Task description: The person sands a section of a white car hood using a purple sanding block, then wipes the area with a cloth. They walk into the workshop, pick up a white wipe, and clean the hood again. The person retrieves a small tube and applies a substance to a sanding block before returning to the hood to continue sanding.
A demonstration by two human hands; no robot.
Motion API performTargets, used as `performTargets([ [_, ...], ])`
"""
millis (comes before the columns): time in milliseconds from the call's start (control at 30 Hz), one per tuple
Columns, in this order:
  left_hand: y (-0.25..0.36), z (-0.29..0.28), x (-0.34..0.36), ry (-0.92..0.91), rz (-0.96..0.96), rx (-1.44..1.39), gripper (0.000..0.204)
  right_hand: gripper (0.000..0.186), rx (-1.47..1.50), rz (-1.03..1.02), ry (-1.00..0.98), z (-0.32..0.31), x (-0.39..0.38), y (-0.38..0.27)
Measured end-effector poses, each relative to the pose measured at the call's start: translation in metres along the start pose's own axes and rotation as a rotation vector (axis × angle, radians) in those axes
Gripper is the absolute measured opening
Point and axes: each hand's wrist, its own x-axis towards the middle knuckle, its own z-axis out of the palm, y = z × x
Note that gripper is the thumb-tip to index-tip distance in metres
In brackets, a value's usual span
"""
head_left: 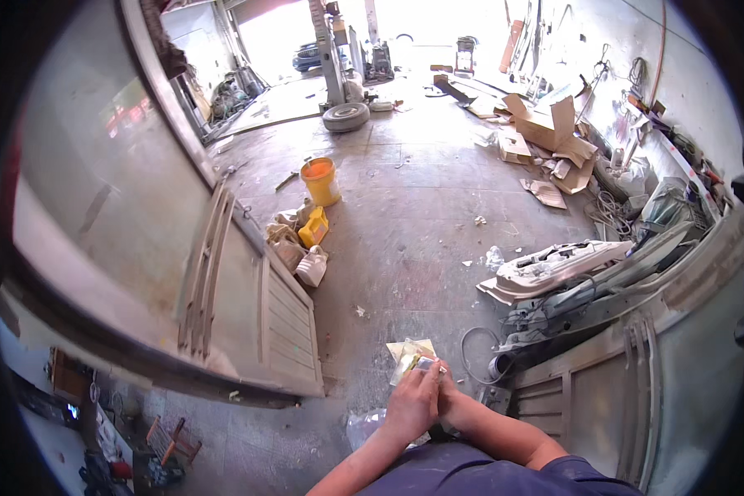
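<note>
My left hand [412, 400] and my right hand [450, 397] are close together in front of my body. Both have their fingers closed around a small packet [422, 363] that looks clear and pale, with a yellowish part. Its exact kind is too small to make out, and my fingers cover its near side. Just beyond it shows a cream-coloured sheet [420, 345]; whether it is held or lies lower down, I cannot tell. Beside my left forearm, lower down, is a crumpled clear plastic bag [365, 428].
An open door leaf [289, 331] stands at left, another door [591, 388] at right. Along the left are a yellow bucket [321, 183] and yellow jug [314, 227]. Car door panels [554, 266] and cardboard boxes [546, 132] line the right. A tyre [345, 117] lies farther off.
</note>
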Motion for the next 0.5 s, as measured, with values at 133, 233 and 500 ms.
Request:
performTargets([
  [133,-0.065,0.017,0.086,-0.062,-0.297,-0.398,0.048,0.04,-0.104,-0.017,0.24,-0.007,0.102,-0.072],
  [233,-0.113,0.03,0.159,-0.052,-0.391,-0.522,0.042,0.039,-0.118,-0.031,0.206,-0.004,0.176,-0.124],
  [500,-0.169,0.036,0.367,0.147,-0.084,-0.051,0.038,0.036,-0.218,-0.17,0.285,0.085,0.329,-0.281],
])
